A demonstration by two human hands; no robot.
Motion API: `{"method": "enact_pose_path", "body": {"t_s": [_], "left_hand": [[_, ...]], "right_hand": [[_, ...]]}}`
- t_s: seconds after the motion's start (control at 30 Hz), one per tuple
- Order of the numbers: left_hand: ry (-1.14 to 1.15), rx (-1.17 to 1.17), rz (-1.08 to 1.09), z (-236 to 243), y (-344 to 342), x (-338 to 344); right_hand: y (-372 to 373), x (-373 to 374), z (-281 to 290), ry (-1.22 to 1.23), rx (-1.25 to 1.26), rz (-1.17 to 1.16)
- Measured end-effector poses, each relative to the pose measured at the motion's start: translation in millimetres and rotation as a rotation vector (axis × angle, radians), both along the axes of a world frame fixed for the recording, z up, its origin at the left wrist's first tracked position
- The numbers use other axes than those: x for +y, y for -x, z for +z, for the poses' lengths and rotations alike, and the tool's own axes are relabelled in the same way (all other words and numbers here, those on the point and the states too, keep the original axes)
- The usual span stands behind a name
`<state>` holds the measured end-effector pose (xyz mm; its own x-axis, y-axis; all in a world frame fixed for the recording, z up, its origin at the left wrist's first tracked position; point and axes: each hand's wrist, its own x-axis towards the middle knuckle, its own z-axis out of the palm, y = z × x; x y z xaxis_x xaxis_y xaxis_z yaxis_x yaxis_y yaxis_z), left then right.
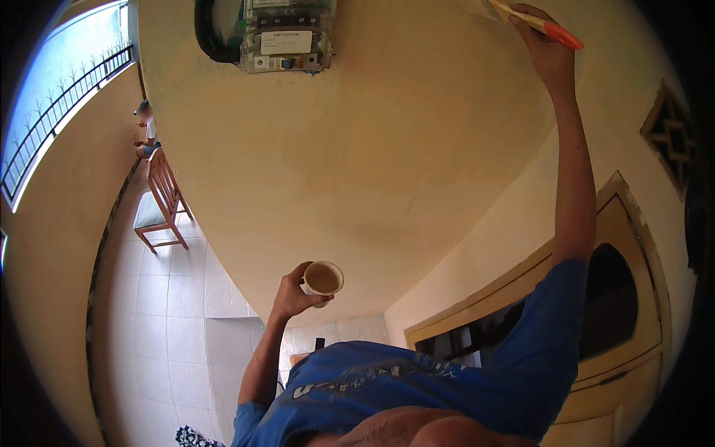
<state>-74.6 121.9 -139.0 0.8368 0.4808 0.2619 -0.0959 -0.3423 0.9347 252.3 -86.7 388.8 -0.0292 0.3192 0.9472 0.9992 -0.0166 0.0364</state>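
Observation:
My left hand (292, 293) is closed round a small cup (341, 278), held upright at chest height. Inside the cup is a beige liquid that looks like paint. Stretched up high to the right, my right hand (534, 33) grips a paintbrush (560, 35) with a pale handle and a red-orange end. The brush's bristle end lies up at the wall (357, 149), near the top edge of the view, and is partly cut off. The wall is yellow-beige with uneven, darker patches.
An electricity meter (287, 41) with a black corrugated conduit (205, 30) hangs on the wall. A wooden chair (160, 201) stands on the tiled floor (153, 320) at left, with a person (147, 130) beyond it. At right are a wooden door (603, 380) and a diamond-shaped vent (670, 140).

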Motion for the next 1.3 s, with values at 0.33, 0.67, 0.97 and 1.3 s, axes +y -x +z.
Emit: {"method": "enact_pose_path", "body": {"t_s": [0.33,0.67,0.97,1.3], "left_hand": [[0.001,-0.029,0.065,5,11,1],[-0.002,-0.044,0.048,1,3,-3],[-0.019,-0.069,0.017,5,-1,-4],[-0.006,-0.033,0.050,7,4,-1]], "right_hand": [[75,88,32,0.422,0.024,-0.219],[70,82,174,0.183,-0.181,-0.223],[44,75,121,-0.065,-0.574,-0.246],[37,80,-83,0.173,-0.648,-0.067]]}}
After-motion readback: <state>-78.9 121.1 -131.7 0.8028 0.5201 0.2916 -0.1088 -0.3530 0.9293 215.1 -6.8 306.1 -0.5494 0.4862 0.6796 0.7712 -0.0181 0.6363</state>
